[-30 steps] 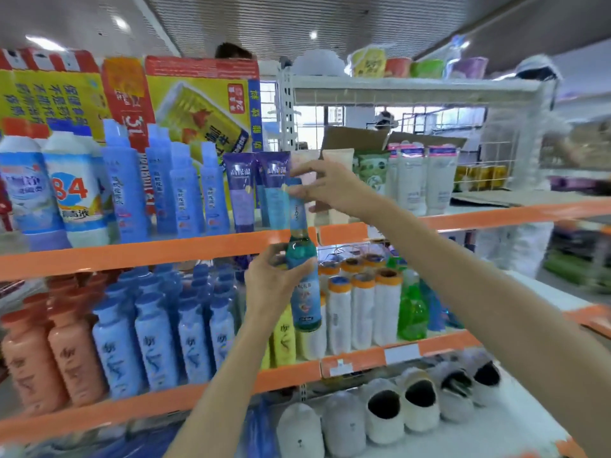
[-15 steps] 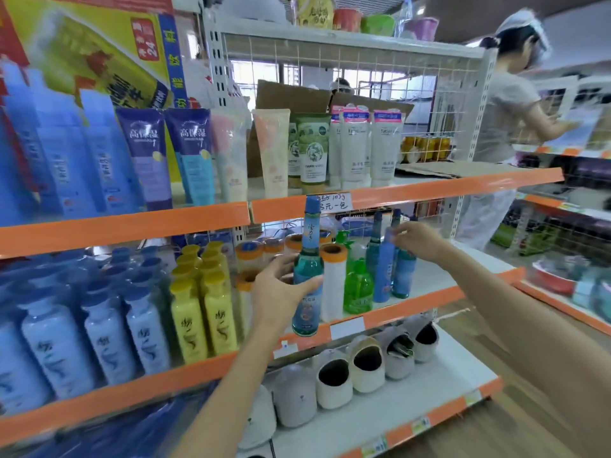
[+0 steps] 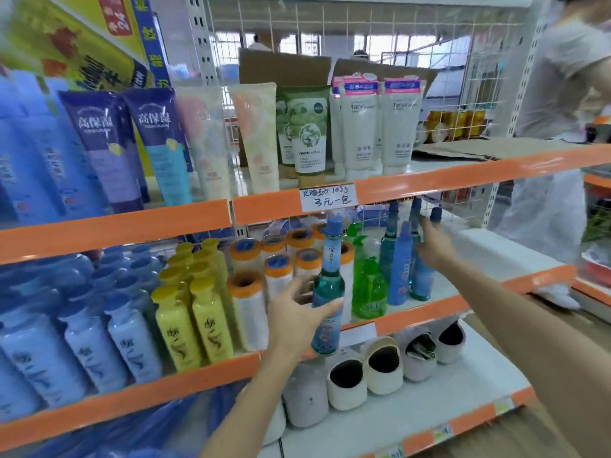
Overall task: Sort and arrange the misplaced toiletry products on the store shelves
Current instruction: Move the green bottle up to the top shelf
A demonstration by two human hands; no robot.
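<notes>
Right now the left hand [image 3: 299,314] holds a teal bottle [image 3: 327,292] by its middle, fingers curled round it, upright, in front of the middle shelf [image 3: 429,310]. Over to the right, the right hand [image 3: 433,247] reaches to the blue bottles [image 3: 401,262] on that shelf and touches them. I cannot tell if it grips one.

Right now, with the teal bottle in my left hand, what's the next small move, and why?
Probably carry the teal bottle right, to the matching tall bottles at the middle shelf's right end. The left hand holds it upright before the white rolls, while the right hand is at those look-alikes, seemingly making room.
</notes>
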